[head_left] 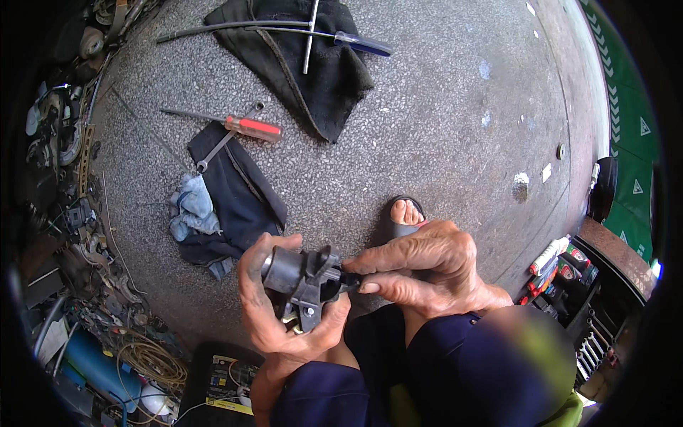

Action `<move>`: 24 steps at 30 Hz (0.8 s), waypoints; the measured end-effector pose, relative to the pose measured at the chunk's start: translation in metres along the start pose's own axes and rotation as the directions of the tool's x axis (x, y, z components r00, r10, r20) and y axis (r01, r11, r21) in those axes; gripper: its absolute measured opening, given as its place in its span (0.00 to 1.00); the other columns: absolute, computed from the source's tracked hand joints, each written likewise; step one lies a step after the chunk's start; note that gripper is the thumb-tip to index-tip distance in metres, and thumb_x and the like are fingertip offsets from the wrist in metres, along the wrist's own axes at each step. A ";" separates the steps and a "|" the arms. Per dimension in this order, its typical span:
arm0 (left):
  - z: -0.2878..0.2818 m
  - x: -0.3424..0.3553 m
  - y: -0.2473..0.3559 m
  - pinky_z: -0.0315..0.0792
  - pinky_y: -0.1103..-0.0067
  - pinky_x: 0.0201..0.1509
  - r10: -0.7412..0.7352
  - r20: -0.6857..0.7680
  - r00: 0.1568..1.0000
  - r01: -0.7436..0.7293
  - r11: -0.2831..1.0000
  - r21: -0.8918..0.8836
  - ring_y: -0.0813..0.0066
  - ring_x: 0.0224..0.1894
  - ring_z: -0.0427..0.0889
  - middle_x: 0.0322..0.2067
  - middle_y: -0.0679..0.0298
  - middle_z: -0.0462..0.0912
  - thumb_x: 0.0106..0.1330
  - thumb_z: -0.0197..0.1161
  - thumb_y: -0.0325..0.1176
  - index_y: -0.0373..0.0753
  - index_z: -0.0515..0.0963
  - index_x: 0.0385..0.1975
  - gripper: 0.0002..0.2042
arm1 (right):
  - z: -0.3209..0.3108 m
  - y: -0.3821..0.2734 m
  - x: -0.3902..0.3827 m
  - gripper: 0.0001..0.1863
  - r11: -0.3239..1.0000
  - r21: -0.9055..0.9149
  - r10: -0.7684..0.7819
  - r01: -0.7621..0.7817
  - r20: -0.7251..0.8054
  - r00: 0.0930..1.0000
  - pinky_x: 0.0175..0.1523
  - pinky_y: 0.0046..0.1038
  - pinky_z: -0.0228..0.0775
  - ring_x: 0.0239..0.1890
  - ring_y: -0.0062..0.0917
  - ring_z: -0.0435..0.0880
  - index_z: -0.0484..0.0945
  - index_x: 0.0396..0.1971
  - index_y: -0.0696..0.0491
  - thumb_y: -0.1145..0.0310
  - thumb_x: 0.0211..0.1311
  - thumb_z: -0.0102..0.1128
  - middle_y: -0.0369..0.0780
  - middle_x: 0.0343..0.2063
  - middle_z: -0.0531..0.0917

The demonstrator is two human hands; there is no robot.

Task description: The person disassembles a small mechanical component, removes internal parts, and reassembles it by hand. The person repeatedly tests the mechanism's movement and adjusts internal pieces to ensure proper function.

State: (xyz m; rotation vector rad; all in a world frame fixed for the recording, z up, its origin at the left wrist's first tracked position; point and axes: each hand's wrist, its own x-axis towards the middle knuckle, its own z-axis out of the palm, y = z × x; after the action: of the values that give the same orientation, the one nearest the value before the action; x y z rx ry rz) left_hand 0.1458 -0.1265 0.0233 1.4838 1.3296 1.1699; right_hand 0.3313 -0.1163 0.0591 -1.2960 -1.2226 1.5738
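Observation:
My left hand (274, 324) is wrapped round a black plastic housing (302, 285) with a silvery round end, a toothed or ribbed section and a small bolt or pin low on its side. I cannot tell exactly what kind of part it is. At the housing's right end, the thumb and forefinger of my right hand (427, 270) pinch a small black piece (348, 280), mostly hidden by the fingertips. Whether that piece is joined to the housing does not show. Both hands are above my lap, and the fingers look grimy.
On the speckled floor lie a red-handled screwdriver (252, 128), a wrench (217, 149), a dark cloth (238, 192), a light-blue rag (193, 206) and a blue-handled screwdriver (363, 44) on black cloth (313, 92). Piled parts line the left; a tool cart (605, 292) stands right.

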 end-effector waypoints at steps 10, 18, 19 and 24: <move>-0.007 0.005 0.001 0.76 0.75 0.42 -0.132 0.087 0.987 0.136 0.990 -0.038 0.67 0.41 0.79 0.43 0.50 0.76 0.46 0.76 0.43 0.25 0.64 0.59 0.43 | 0.002 0.005 -0.003 0.15 0.936 -0.305 -0.168 0.178 0.060 0.984 0.37 0.24 0.61 0.23 0.22 0.85 0.84 0.44 0.51 0.68 0.54 0.70 0.37 0.24 0.86; -0.010 0.015 0.006 0.75 0.79 0.43 -0.376 0.243 0.894 0.432 0.865 -0.256 0.77 0.40 0.78 0.40 0.60 0.76 0.44 0.78 0.41 0.28 0.64 0.60 0.44 | 0.013 0.001 0.000 0.13 0.940 -0.302 -0.174 0.160 -0.020 0.985 0.48 0.27 0.58 0.17 0.22 0.80 0.84 0.37 0.57 0.64 0.56 0.68 0.39 0.17 0.82; -0.009 0.015 0.006 0.75 0.80 0.43 -0.399 0.240 0.885 0.457 0.842 -0.287 0.77 0.40 0.78 0.40 0.61 0.76 0.44 0.78 0.40 0.28 0.64 0.60 0.43 | 0.012 0.002 0.001 0.13 0.943 -0.292 -0.170 0.158 -0.014 0.985 0.47 0.27 0.59 0.17 0.23 0.80 0.84 0.36 0.58 0.64 0.56 0.68 0.39 0.17 0.82; -0.007 0.017 0.011 0.76 0.82 0.42 -0.458 0.275 0.845 0.527 0.800 -0.286 0.79 0.38 0.78 0.38 0.62 0.77 0.42 0.78 0.36 0.28 0.65 0.58 0.42 | 0.004 0.000 0.001 0.11 0.968 -0.224 -0.103 0.110 0.044 0.994 0.32 0.22 0.70 0.25 0.27 0.86 0.83 0.39 0.58 0.69 0.59 0.66 0.43 0.27 0.87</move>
State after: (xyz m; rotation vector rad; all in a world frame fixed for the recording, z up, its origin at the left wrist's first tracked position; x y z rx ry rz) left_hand 0.1421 -0.1115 0.0375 0.8830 1.1972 0.8359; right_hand 0.3275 -0.1158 0.0591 -1.3251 -1.5015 1.4151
